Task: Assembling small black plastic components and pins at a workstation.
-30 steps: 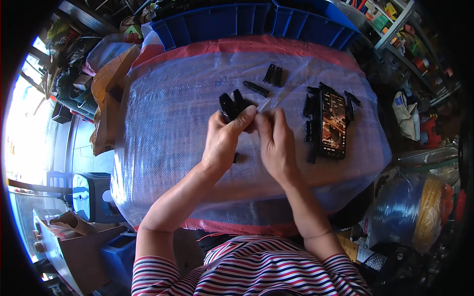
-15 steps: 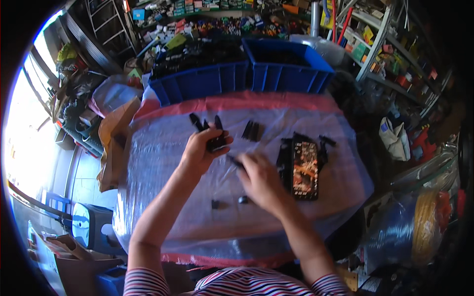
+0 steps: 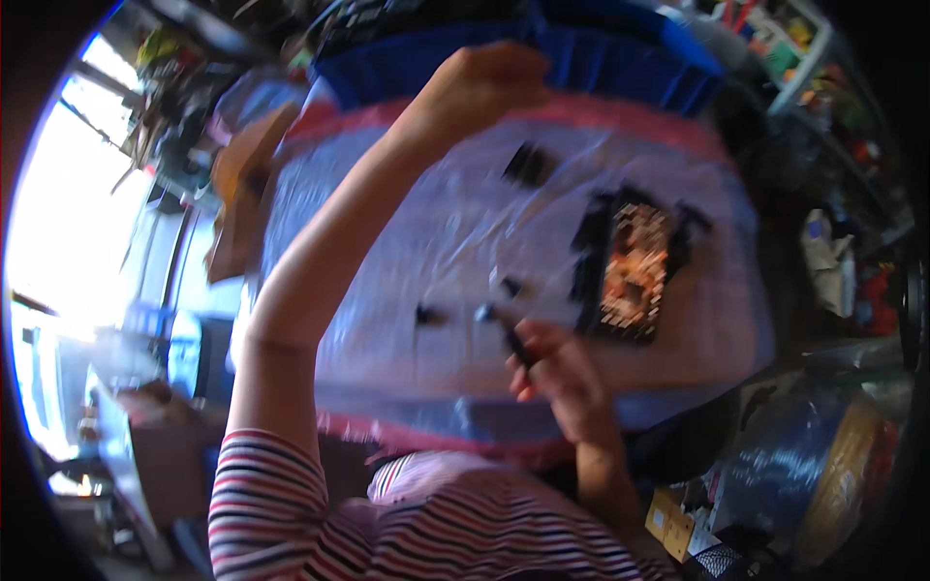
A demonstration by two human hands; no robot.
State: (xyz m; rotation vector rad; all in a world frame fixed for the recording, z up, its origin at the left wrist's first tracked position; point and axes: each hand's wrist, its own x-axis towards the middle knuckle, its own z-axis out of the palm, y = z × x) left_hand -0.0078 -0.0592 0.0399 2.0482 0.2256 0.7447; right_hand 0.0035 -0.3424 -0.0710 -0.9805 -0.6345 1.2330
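Note:
My left hand [image 3: 484, 87] is stretched out over the far side of the table, in front of the blue bins; motion smears its fingers, so I cannot tell what it holds. Nearer me, my right hand [image 3: 567, 382] is closed on a slim black stick-like piece [image 3: 518, 344] that points up and left. Just beyond its tip lie a small dark piece with a shiny top [image 3: 483, 312] and a black piece [image 3: 511, 287]. Another small black piece [image 3: 427, 315] lies to their left. Farther back is a cluster of black pieces [image 3: 525, 164].
A black rectangular, phone-like thing [image 3: 635, 276] with an orange and brown face lies at the right, black parts around it. Two blue bins [image 3: 620, 73] stand at the far edge. Plastic sheeting [image 3: 387, 252] covers the table. Brown paper [image 3: 242, 194] hangs at its left.
My left hand, which held several black pieces, has moved away toward the bins. My right hand has drawn back toward me. The view has tilted down, and a small black piece newly shows on the table.

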